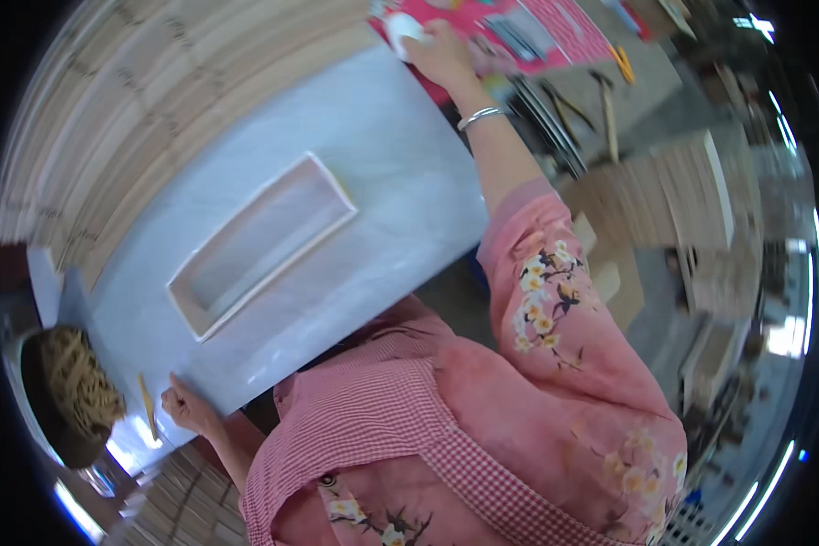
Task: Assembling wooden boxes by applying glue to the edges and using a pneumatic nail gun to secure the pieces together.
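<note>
My right hand (443, 60) reaches to the far end of the table, its fingers closed on a white rounded object (404, 35); blur hides its exact kind. Under it lies a bright pink printed sheet (555, 27). My left hand (187, 407) rests by the near left table edge with its fingers curled in; what they hold, if anything, is hidden. Just left of it is a thin yellowish stick (146, 406). A long, open rectangular frame or box with pale thin walls (262, 293) sits on the white tabletop (409, 136), touched by neither hand.
Stacked wooden boards (127, 118) line the table's far left side. A metal pot (29, 400) of tan, strip-like material stands at left. Beyond my right arm are a hammer (608, 118), pliers (569, 107), metal bars (548, 123) and more stacked boards (669, 196).
</note>
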`<action>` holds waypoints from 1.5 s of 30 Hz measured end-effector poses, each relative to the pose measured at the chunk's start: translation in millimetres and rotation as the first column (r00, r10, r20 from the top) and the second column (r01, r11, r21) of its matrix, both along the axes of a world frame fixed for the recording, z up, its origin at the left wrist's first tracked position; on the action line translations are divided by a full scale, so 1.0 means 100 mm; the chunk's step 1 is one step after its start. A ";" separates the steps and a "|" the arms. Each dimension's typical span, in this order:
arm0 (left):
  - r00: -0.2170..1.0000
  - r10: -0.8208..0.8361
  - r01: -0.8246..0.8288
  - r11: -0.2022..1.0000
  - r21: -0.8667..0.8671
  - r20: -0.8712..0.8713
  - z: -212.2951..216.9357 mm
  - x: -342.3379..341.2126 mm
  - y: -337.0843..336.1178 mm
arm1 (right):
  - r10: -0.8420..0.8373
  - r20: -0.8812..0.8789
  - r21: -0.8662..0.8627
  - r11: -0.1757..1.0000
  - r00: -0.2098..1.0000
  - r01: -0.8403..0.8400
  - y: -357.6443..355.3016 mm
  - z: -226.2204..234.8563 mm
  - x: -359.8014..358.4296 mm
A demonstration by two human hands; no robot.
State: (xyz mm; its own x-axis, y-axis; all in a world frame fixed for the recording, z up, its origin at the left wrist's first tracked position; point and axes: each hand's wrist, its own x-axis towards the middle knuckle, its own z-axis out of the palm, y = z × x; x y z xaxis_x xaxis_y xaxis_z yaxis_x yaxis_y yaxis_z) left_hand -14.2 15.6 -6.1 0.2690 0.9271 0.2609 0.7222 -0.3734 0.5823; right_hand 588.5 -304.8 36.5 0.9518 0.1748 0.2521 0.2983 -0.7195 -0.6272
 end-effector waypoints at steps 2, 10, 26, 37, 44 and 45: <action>0.998 -0.015 0.014 0.999 -0.030 -0.053 0.00 -0.03 0.05 | 0.026 0.150 -0.016 1.000 0.988 -0.024 -0.37 0.10 -0.33; 0.997 -0.005 0.004 1.000 -0.011 -0.083 -0.07 -0.05 0.18 | -0.789 -0.032 -0.064 0.615 0.614 0.786 -3.59 -0.53 -2.28; 0.999 0.003 0.001 0.997 0.075 -0.055 -0.05 0.04 0.05 | -0.871 -0.349 -0.404 0.472 0.345 0.783 -3.88 -1.99 -3.13; 0.935 -0.310 0.279 0.943 0.181 0.172 -0.03 0.13 -0.06 | -0.443 0.142 0.376 0.852 0.885 0.366 -2.76 0.46 -2.67; 0.908 -0.396 0.402 0.916 -0.017 0.136 0.52 0.47 -0.58 | 0.766 0.082 -0.202 0.640 0.638 -0.741 -0.67 1.17 -2.31; 0.905 -0.402 0.409 0.912 -0.027 0.138 0.57 0.51 -0.60 | 0.814 0.042 -0.229 0.572 0.579 -0.787 -0.43 1.24 -2.30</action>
State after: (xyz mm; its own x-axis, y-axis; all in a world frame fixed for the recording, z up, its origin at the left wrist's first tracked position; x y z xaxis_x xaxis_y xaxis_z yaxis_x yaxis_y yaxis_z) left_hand 36.6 -44.9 50.6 0.5928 0.7585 0.2708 0.4341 -0.5841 0.6859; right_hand 358.3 -348.1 160.3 0.3608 0.9000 0.2447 0.8713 -0.2316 -0.4326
